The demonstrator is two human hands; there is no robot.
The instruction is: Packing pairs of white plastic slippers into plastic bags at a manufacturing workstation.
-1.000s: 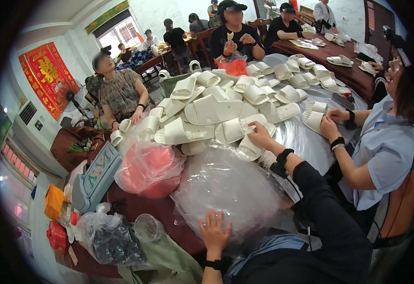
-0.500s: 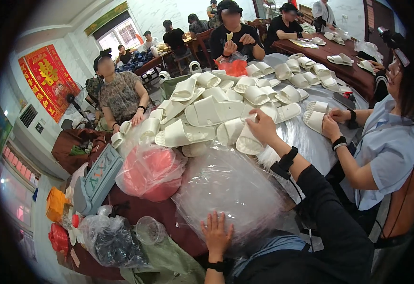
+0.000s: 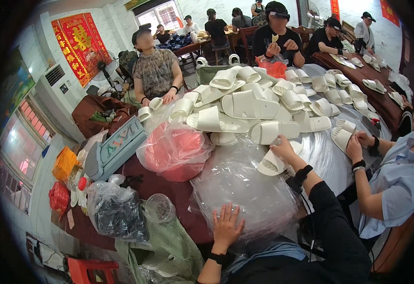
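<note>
1. At the table's near edge, the right hand [image 3: 282, 147] closes on a white slipper [image 3: 269, 163]; the left hand [image 3: 226, 226] lies flat, fingers spread, on a stack of clear plastic bags [image 3: 244, 189].
2. Judging by this, it is the pick-up step; bagging would call for opening one bag.
3. Beyond, a slipper pile [image 3: 249, 102] covers the round table [image 3: 325, 151], with other workers seated in a hall hung with red banners [image 3: 76, 45].
</note>
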